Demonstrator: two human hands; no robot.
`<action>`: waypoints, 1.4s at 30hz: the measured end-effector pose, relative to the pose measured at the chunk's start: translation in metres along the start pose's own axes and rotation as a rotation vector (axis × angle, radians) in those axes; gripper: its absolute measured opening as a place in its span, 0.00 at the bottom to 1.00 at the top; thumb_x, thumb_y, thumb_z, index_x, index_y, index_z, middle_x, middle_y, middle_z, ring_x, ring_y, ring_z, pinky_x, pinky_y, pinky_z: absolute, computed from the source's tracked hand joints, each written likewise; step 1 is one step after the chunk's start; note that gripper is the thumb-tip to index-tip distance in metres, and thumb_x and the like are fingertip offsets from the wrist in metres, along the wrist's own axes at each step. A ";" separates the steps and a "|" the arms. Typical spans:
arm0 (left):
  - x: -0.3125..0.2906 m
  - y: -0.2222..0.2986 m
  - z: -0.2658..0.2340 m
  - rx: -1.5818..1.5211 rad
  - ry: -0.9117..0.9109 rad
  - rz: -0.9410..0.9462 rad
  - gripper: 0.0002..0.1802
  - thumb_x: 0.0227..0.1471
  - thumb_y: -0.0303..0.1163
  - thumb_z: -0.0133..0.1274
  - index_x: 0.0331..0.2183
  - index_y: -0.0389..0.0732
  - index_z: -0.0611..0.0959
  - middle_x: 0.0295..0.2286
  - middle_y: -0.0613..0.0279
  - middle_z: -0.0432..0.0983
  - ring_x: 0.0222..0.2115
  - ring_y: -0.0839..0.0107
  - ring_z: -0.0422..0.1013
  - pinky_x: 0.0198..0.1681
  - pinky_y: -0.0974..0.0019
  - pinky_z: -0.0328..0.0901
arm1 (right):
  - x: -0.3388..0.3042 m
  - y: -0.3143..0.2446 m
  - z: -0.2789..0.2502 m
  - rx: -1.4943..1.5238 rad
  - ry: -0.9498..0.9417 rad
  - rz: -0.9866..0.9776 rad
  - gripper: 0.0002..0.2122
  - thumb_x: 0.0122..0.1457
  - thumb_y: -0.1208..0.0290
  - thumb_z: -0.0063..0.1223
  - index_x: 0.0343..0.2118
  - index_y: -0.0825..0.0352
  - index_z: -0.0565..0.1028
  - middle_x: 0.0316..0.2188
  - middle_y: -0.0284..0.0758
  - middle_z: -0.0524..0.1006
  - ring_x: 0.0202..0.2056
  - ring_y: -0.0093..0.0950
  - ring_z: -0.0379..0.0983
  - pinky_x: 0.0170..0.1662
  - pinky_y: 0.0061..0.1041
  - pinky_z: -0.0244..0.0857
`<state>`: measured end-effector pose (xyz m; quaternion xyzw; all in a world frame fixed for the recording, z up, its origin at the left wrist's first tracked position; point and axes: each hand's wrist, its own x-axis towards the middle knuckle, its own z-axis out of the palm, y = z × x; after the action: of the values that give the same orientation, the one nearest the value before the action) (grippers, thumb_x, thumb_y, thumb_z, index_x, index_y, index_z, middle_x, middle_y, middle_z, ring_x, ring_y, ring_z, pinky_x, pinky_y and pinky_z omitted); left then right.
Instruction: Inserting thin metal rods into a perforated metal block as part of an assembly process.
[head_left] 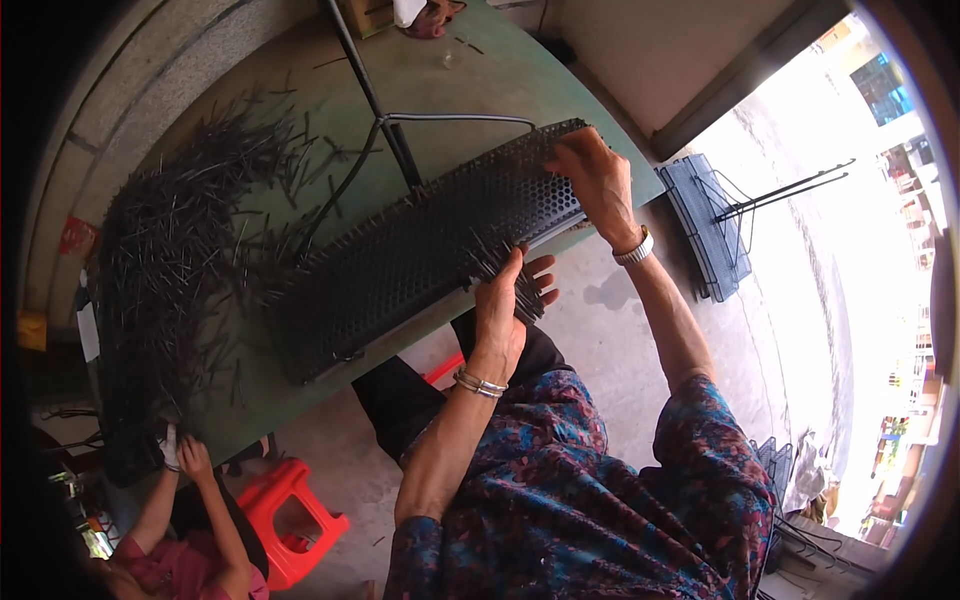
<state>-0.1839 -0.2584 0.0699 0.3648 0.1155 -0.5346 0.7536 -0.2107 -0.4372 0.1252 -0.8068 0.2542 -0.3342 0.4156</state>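
A long black panel (400, 258), full of small round holes, lies slanted across the green table, with short thin pieces sticking up along its far edge. My left hand (503, 305) is closed round a bundle of thin black sticks (528, 290) just off the panel's near edge. At the panel's right end my right hand (597, 182) has its fingers pinched together above the holes; what is between the fingertips, if anything, is too small to tell. A black metal frame with a long rod (402, 150) joins the panel's far side.
A big heap of black sticks (165, 225) covers the left of the green table (450, 85). A co-worker's hands (185, 455) are at the heap's near end, beside a red stool (293, 520). Another black panel with rods (707, 225) stands off the table's right edge.
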 end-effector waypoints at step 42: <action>-0.009 -0.001 0.002 0.036 0.010 0.135 0.11 0.54 0.36 0.57 0.37 0.41 0.78 0.26 0.61 0.77 0.21 0.77 0.69 0.20 0.74 0.63 | 0.003 0.022 0.013 -0.565 -0.038 -0.329 0.07 0.55 0.67 0.54 0.33 0.60 0.81 0.30 0.35 0.75 0.35 0.34 0.72 0.36 0.33 0.65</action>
<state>-0.1888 -0.2529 0.0760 0.3877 0.0849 -0.4828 0.7806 -0.2020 -0.4444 0.1023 -0.9266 0.1953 -0.2979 0.1205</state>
